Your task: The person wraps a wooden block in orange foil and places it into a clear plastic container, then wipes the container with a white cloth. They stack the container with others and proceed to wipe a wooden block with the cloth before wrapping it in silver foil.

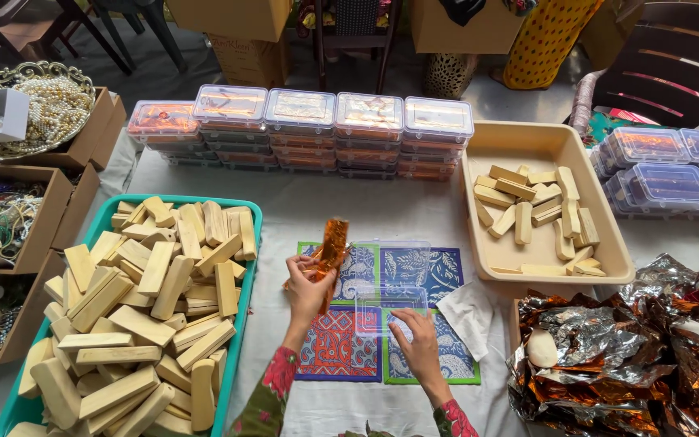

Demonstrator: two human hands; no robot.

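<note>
Left hand [307, 283] gripping orange-wrapped bar [332, 247]; right hand [419, 340], grip released, steadying clear box [390, 306]. Best practice: keeping box flat while lowering bar.

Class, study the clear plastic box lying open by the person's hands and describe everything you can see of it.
The clear, shallow, rectangular plastic box lies open and flat on the patterned blue, red and green mats, its hinged lid folded back away from the person. It looks empty. The right hand rests on its near edge; the left hand, beside it, holds up an orange foil-wrapped bar.
</note>
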